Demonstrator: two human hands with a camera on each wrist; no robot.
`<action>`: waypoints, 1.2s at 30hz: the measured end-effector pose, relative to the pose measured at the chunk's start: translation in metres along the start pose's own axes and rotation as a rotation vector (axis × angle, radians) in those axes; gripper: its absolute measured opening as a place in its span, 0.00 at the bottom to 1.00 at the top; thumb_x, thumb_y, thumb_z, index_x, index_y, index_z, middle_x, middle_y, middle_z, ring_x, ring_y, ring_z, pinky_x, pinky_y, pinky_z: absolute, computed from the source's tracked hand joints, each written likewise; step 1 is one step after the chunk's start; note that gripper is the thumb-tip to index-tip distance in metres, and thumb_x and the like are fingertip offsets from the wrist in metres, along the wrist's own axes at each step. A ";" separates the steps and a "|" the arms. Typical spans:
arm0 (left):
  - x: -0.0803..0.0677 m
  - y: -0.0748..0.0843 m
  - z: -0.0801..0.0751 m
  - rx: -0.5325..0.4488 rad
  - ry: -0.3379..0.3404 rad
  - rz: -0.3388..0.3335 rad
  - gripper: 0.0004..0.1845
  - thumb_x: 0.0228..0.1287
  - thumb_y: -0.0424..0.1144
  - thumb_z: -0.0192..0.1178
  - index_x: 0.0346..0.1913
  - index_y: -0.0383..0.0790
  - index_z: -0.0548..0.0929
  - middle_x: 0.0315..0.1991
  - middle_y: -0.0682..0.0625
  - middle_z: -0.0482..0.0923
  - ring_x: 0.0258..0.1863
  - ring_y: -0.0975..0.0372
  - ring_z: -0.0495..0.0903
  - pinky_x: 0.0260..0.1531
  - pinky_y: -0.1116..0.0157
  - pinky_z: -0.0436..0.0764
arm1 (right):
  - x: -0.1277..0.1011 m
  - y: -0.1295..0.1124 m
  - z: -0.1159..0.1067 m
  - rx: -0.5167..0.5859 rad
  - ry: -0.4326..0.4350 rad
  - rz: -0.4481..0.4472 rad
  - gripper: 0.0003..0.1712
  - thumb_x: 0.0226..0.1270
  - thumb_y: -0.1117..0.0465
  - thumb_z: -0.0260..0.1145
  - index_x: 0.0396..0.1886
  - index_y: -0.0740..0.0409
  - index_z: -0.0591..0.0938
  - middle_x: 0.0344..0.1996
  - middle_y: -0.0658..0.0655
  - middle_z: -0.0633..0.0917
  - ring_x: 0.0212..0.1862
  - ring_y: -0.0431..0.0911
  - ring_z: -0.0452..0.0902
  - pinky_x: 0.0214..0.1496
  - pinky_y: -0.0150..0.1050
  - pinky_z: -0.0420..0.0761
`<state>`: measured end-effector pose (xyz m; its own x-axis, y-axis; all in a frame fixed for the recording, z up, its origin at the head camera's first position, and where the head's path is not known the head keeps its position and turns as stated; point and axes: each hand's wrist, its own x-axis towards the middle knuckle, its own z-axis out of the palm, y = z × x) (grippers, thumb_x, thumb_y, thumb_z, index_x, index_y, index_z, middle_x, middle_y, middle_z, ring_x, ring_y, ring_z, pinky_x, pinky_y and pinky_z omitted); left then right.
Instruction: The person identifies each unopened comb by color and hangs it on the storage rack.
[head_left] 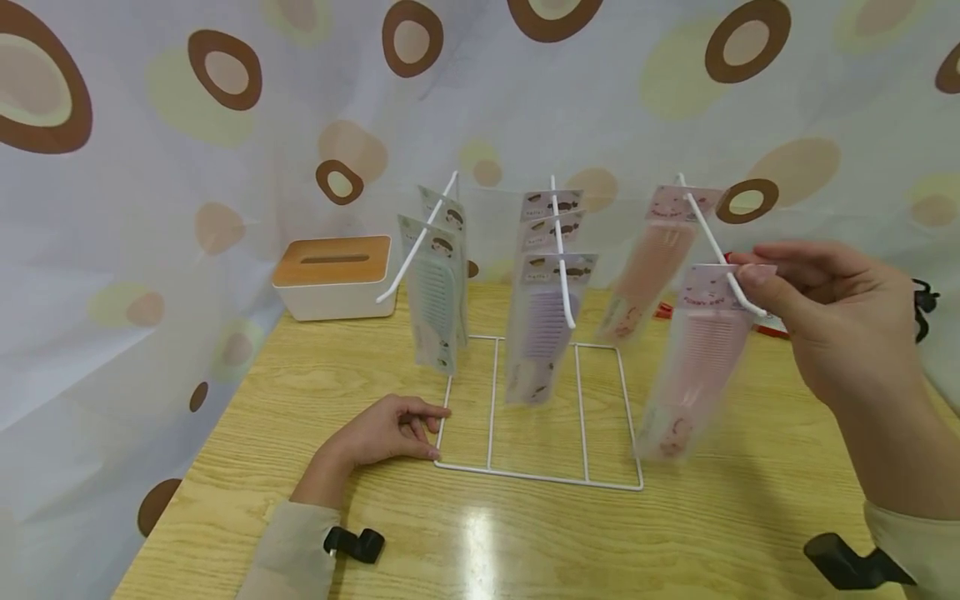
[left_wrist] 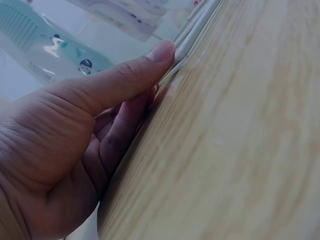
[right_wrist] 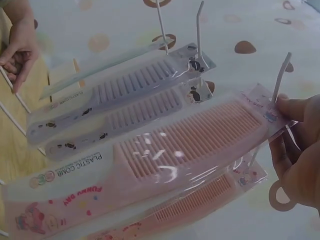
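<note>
Your wooden table (head_left: 750, 517) carries a white wire rack (head_left: 536, 477) with three upward-slanting hooks. Behind it, to the left, stands a white tissue box with a wooden lid (head_left: 333, 275). The left hook holds green packaged combs (head_left: 438, 304), the middle hook purple packaged combs (head_left: 547, 329), and the right hook (head_left: 716, 242) one pink packaged comb (head_left: 645, 267) farther back.

Your right hand (head_left: 840, 317) grasps the header of a second pink comb packet (head_left: 697, 367) between thumb and fingers, right at the outer end of the right hook; the packet hangs down, tilted, just beside the rack's base. Whether its hole is on the hook cannot be told.

Your left hand (head_left: 386, 433) rests on the table, fingers relaxed, thumb tip pressed against the rack's base wire at its front left corner, gripping nothing.
</note>
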<state>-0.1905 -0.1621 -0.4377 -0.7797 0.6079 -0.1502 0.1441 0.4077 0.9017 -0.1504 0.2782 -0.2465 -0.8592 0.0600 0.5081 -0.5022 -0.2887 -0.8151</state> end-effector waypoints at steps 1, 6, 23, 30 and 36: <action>0.000 0.000 0.000 -0.005 -0.002 0.002 0.30 0.57 0.38 0.75 0.64 0.39 0.80 0.45 0.46 0.81 0.37 0.61 0.83 0.38 0.67 0.84 | 0.003 0.001 -0.001 -0.027 0.004 0.009 0.17 0.61 0.85 0.61 0.50 0.78 0.82 0.39 0.60 0.91 0.42 0.46 0.89 0.45 0.30 0.85; 0.001 0.001 0.001 -0.011 -0.006 0.004 0.30 0.57 0.37 0.74 0.64 0.39 0.80 0.45 0.46 0.80 0.37 0.60 0.83 0.37 0.68 0.84 | 0.023 0.004 -0.002 -0.128 0.038 0.078 0.17 0.61 0.78 0.67 0.50 0.72 0.83 0.39 0.55 0.91 0.43 0.42 0.89 0.45 0.28 0.84; 0.002 0.003 0.001 -0.001 -0.004 0.000 0.30 0.57 0.37 0.74 0.64 0.39 0.80 0.45 0.47 0.80 0.37 0.60 0.83 0.37 0.67 0.84 | 0.049 0.007 -0.005 -0.217 0.036 0.187 0.19 0.61 0.70 0.72 0.52 0.67 0.83 0.45 0.51 0.88 0.40 0.40 0.85 0.39 0.27 0.85; 0.001 0.002 0.002 -0.010 -0.005 -0.010 0.30 0.57 0.38 0.75 0.64 0.39 0.80 0.45 0.46 0.80 0.37 0.59 0.83 0.37 0.67 0.84 | 0.048 0.008 -0.017 -0.214 -0.065 0.168 0.17 0.64 0.74 0.68 0.52 0.69 0.81 0.45 0.53 0.87 0.44 0.41 0.86 0.43 0.28 0.84; 0.000 0.003 0.001 0.000 0.001 -0.017 0.30 0.56 0.39 0.75 0.63 0.40 0.80 0.44 0.47 0.81 0.37 0.59 0.83 0.37 0.67 0.84 | 0.047 0.009 -0.043 -0.264 -0.081 0.160 0.16 0.70 0.71 0.63 0.56 0.67 0.80 0.46 0.52 0.87 0.44 0.39 0.87 0.46 0.25 0.83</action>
<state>-0.1894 -0.1604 -0.4356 -0.7827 0.6003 -0.1646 0.1313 0.4177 0.8990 -0.1991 0.3191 -0.2422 -0.9241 -0.0456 0.3795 -0.3785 -0.0298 -0.9251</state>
